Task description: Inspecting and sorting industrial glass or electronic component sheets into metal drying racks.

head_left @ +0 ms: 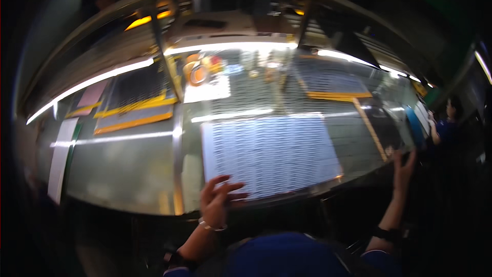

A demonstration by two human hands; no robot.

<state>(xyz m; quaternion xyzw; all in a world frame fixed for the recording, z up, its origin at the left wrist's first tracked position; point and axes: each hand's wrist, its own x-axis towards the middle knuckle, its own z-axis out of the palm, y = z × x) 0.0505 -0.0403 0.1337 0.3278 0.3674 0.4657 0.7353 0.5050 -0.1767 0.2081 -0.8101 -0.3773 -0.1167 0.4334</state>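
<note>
A pale blue-white sheet (pixel 269 154) with dense rows of short dark marks lies on the grey worktable in front of me. My left hand (pixel 216 201) is over the sheet's near left corner, its fingers spread and nothing in them; whether they touch the surface I cannot tell. Farther right, my right hand (pixel 404 168) is raised at the table's front edge, fingers apart and holding nothing visible. Close to it lies a dark panel (pixel 382 128) with an orange strip along its left edge. The picture is somewhat blurred.
Dark sheets with yellow-orange edges (pixel 136 121) lie at the back left. Behind the marked sheet are tape rolls (pixel 198 75) and a white paper (pixel 209 91). A metal post (pixel 177 159) divides the table. Another person (pixel 447 123) works at the far right.
</note>
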